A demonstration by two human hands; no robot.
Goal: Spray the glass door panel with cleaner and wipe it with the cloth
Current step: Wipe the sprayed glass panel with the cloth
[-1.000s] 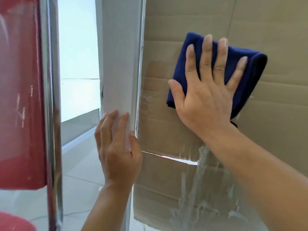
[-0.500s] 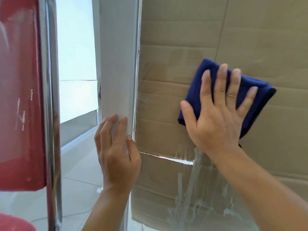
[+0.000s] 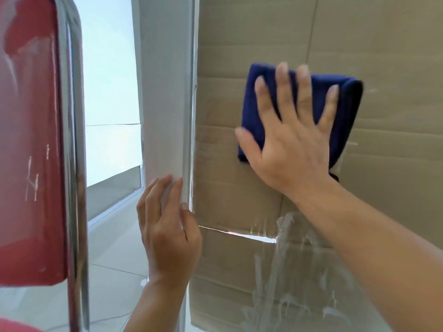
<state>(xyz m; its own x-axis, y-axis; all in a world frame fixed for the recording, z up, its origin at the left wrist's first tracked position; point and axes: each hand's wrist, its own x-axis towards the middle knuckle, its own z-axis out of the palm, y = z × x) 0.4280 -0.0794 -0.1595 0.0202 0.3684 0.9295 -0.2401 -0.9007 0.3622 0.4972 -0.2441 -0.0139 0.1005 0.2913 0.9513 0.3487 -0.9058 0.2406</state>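
Glass door panel: the glass door panel (image 3: 239, 164) stands upright and fills the right part of the view; brown cardboard (image 3: 383, 44) shows through it from behind.
Cleaner residue: whitish streaks of cleaner (image 3: 282, 271) run down the lower part of the glass, below the right forearm.
Cloth: a folded dark blue cloth (image 3: 254, 111) lies flat against the glass in its upper middle area, right of the panel's left edge and apart from it.
Right hand: the right hand (image 3: 294, 140) lies flat on the cloth, fingers straight and spread, pointing upward, thumb out to the left; palm and fingers press the cloth onto the glass. Nothing is gripped. Fingertips are slightly blurred.
Left hand: the left hand (image 3: 167, 226) is placed at the panel's left edge, lower than the right hand. Fingers extend upward along the white upright (image 3: 165, 92); the thumb lies at the glass edge. Fingers are straight to relaxed, resting on the edge, not curled round it so far as can be seen.
Cardboard seam: a bright horizontal gap (image 3: 239, 234) shows between two cardboard sheets, just right of the left hand.
Left side: a chrome tube (image 3: 76, 164) with a red panel (image 3: 28, 164) stands close to the camera, well apart from the glass.
Floor: pale tiles (image 3: 112, 259) lie below.
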